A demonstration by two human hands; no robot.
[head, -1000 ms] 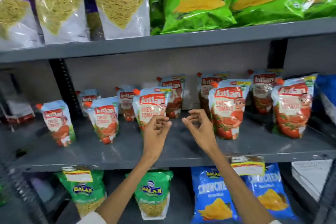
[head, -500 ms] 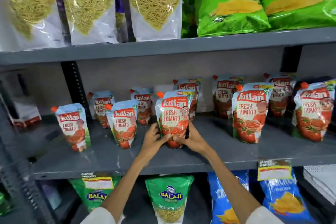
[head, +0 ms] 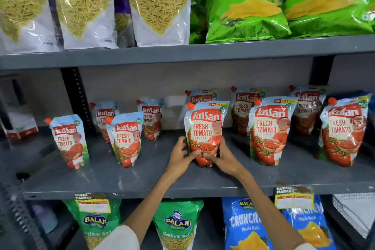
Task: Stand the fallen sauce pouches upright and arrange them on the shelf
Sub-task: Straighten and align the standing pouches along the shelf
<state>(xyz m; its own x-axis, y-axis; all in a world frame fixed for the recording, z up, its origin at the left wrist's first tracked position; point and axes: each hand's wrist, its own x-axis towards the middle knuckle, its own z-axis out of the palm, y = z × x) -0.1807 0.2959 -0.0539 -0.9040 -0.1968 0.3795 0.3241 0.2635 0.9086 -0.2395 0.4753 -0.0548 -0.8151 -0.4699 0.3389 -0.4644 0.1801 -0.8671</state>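
Several red-and-blue tomato sauce pouches stand upright in two rows on the grey middle shelf (head: pixel 142 180). Both hands clasp the lower half of the centre front pouch (head: pixel 206 126), which stands upright on the shelf. My left hand (head: pixel 179 154) grips its left side and my right hand (head: pixel 222 153) its right side. Other front pouches stand to the left (head: pixel 124 138) and far left (head: pixel 69 140), and to the right (head: pixel 267 130) and far right (head: pixel 343 130). More pouches (head: pixel 151 117) stand behind them in the back row.
Purple sev bags (head: pixel 158 6) and green crisp bags (head: pixel 243 10) fill the upper shelf. Green sev bags (head: pixel 176 225) and blue crisp bags (head: pixel 245 227) sit on the lower shelf behind yellow price tags (head: pixel 293 199). A black upright post (head: pixel 76 95) stands at the back left.
Both hands went from open in front of the shelf to clasping the centre front pouch. The view has shifted left and closer.
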